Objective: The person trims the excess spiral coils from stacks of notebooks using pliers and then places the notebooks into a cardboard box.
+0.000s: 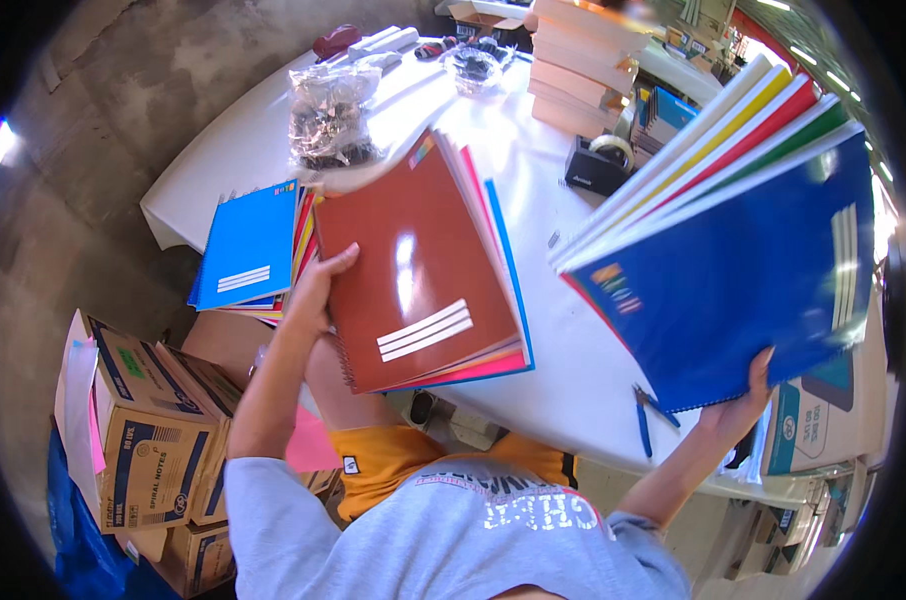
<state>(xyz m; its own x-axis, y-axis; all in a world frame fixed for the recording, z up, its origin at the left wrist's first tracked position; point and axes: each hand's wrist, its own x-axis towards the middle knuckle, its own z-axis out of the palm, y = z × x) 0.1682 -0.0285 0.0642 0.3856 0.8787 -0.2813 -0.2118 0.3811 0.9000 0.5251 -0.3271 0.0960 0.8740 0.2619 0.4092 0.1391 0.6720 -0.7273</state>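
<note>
The blue notebook [743, 290] hides most of the right hand [748, 395], and its raised stack is motion-blurred at the far edge.

A stack of spiral notebooks topped by a red-brown cover [413, 270] lies tilted at the table's six o'clock edge. At three o'clock, a fanned stack fronted by a blue notebook [733, 280] is raised, seemingly off the table.

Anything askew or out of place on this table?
Mildly. The brown-topped notebook stack under the left hand overhangs the white table edge, its covers fanned unevenly. The stack in the right hand is splayed too. Blue pliers lie near the edge. Nothing spilled.
</note>
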